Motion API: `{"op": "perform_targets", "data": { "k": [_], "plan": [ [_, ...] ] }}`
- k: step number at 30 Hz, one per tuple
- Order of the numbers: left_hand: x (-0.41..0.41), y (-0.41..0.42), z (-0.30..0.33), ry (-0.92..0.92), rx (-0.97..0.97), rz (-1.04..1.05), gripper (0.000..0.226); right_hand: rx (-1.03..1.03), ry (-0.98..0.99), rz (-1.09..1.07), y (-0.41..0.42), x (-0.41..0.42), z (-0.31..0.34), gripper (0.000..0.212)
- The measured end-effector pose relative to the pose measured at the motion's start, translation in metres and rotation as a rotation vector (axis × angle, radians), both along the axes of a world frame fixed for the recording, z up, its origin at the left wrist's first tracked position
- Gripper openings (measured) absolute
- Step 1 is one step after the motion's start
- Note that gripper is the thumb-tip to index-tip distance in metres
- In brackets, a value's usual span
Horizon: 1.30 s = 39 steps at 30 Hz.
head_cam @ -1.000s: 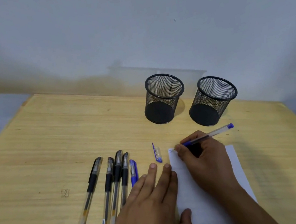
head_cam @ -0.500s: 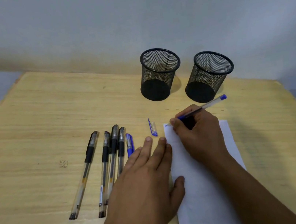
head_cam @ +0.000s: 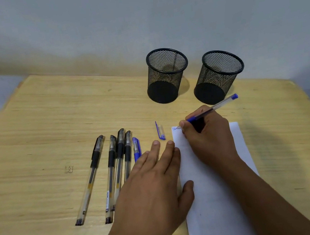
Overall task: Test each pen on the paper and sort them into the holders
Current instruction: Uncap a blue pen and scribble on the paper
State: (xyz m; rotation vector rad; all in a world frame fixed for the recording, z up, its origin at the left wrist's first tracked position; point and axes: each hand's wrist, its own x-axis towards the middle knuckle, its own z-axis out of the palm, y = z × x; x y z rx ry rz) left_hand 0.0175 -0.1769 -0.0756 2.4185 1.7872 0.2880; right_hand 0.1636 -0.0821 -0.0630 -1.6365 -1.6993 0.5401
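Head camera is looking down at a pale wooden table (head_cam: 32,135), and since half a second ago the view is sitting a little lower, so the two holders are appearing further down the picture. The right hand (head_cam: 209,139) is gripping the clear blue-ink pen (head_cam: 212,108) in a writing grip, its tip touching the top left corner of the white sheet of paper (head_cam: 208,210). A few small blue marks (head_cam: 174,129) are showing there now, a little more than before, so I judge this pen is working and its test is nearly finished.

The left hand (head_cam: 152,188) is lying flat with straight fingers, the thumb pressing the paper's left edge; it is staying where it was. The blue pen cap (head_cam: 160,131) is lying on the table just beside the paper. The left black mesh holder (head_cam: 166,75) and the right black mesh holder (head_cam: 217,76) are standing upright behind, both seeming empty.

Four black-ink pens (head_cam: 105,171) and one capped blue pen (head_cam: 136,148) are waiting in a row. The left hand is covering the lower part of some, mostly the blue one. The written marks are too small to read, and the paper's bottom is cut off.
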Motion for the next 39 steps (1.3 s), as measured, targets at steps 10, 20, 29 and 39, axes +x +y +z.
{"op": "perform_targets", "data": {
  "k": [10,20,29,39],
  "plan": [
    [0.0004,0.0014,-0.0011,-0.002,0.018,-0.003,0.065,-0.02,0.001,-0.016,0.0026,0.0002,-0.0021,0.01],
    [0.0001,0.0015,-0.0013,0.012,0.039,-0.012,0.063,-0.029,0.004,-0.005,0.0028,0.0011,-0.0002,0.013],
    [-0.0003,0.0015,-0.0013,0.034,0.053,-0.017,0.063,-0.034,0.022,0.015,0.0027,0.0012,-0.0007,0.012],
    [-0.0009,0.0024,0.0001,0.026,0.047,-0.018,0.063,0.002,0.028,0.023,0.0012,0.0008,-0.0026,0.014]
  ]
}}
